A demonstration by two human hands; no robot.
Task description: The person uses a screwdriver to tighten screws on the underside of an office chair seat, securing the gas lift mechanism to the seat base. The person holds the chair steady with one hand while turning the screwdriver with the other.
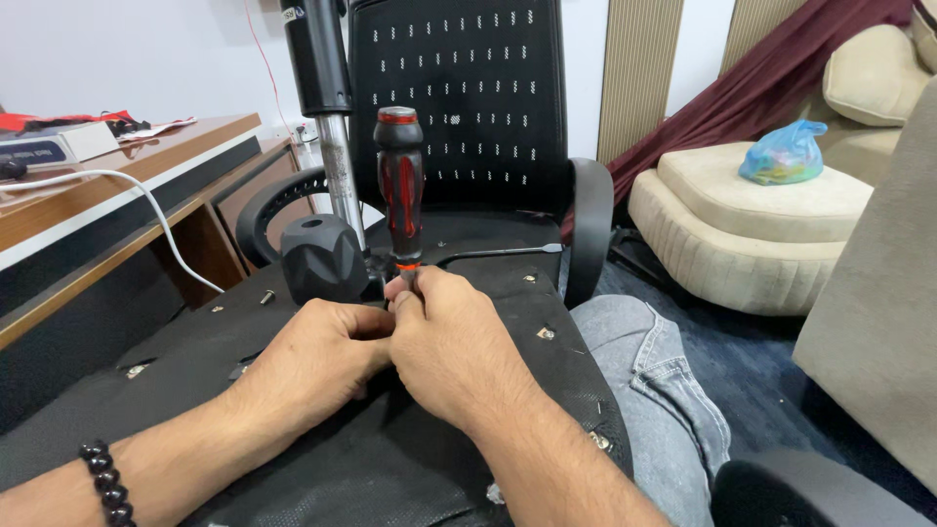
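Note:
A screwdriver with a red and black handle (401, 185) stands upright over the black underside of an overturned office chair seat (293, 429). My right hand (451, 342) pinches its shaft just below the handle. My left hand (317, 356) is closed right beside it, fingers pressed against the right hand at the screwdriver's tip; what it holds is hidden. The chair's gas cylinder (327, 107) rises just behind, next to a black knob (322, 259).
A loose screw (266, 297) lies on the seat base at left. A second long screwdriver (498, 254) rests behind. The black mesh backrest (459, 98) stands beyond. Wooden desk (117, 166) with white cable at left; beige sofa (761, 215) right; my knee in jeans (644, 361).

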